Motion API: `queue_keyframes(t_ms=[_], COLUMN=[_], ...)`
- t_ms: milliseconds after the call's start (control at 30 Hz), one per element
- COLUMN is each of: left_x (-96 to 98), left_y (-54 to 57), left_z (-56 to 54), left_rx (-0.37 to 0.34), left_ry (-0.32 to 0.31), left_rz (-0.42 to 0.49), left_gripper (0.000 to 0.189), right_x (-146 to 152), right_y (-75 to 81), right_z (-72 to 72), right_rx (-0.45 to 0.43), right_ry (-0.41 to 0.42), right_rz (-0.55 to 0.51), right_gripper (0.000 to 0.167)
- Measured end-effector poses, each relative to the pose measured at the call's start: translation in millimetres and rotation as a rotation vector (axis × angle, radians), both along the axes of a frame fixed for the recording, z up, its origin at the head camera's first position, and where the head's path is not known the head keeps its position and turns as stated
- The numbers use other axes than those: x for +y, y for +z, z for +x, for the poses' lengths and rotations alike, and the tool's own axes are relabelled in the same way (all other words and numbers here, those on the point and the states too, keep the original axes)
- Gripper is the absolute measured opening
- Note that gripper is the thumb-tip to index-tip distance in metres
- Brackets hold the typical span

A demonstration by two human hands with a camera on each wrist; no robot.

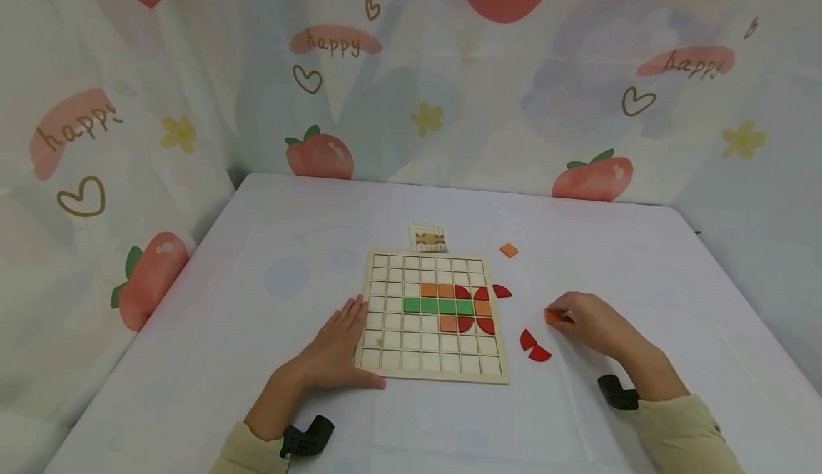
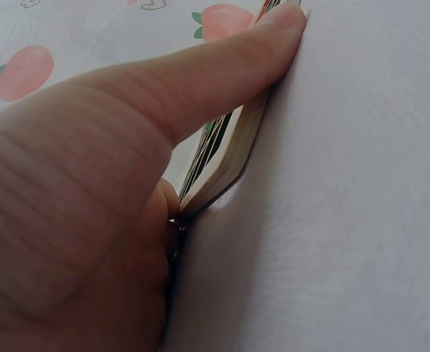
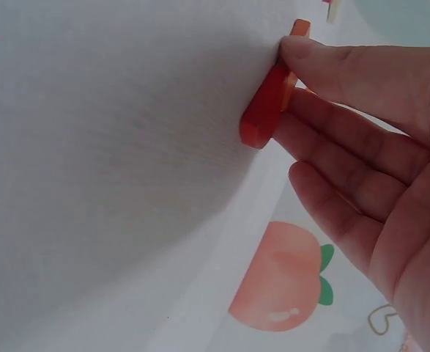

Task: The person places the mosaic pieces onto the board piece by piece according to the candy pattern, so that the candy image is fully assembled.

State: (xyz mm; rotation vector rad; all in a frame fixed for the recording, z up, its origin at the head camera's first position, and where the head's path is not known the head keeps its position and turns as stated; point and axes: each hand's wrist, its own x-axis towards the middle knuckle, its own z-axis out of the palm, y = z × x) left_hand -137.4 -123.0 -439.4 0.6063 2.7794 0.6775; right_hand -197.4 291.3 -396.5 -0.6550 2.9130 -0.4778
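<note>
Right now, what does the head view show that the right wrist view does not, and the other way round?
Only the head view shows the left hand against the board and the row of four green squares. Only the right wrist view shows a red piece in the grip. Both show the right hand pinching an orange piece.

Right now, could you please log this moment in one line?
left hand: against pale wooden grid board; right hand: pinches flat orange piece and flat red piece; beside board: red quarter-circle pieces
</note>
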Motion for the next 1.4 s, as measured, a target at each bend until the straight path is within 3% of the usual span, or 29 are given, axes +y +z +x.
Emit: queue_keyframes(t_ms=[633, 933, 1400], left_x=[-0.2, -0.1, 0.2], left_y=[1.0, 1.6, 1.9], left_z=[0.7, 0.7, 0.7], left_rx=[-0.005, -0.001, -0.007], left_ry=[0.005, -0.001, -0.001], left_rz=[0.005, 0.012, 0.013], left_gripper=[0.126, 0.125, 0.124], right_x=[-8, -23, -50], right_y=[0.2, 2.8, 3.5], right_z=[-0.2, -2.0, -3.7], right_rx=[0.115, 0.096, 0.092], right_ry=[0.087, 0.056, 0.087], right_rz=[-0.012, -0.023, -0.033], right_gripper=[0.015, 0.019, 0.016])
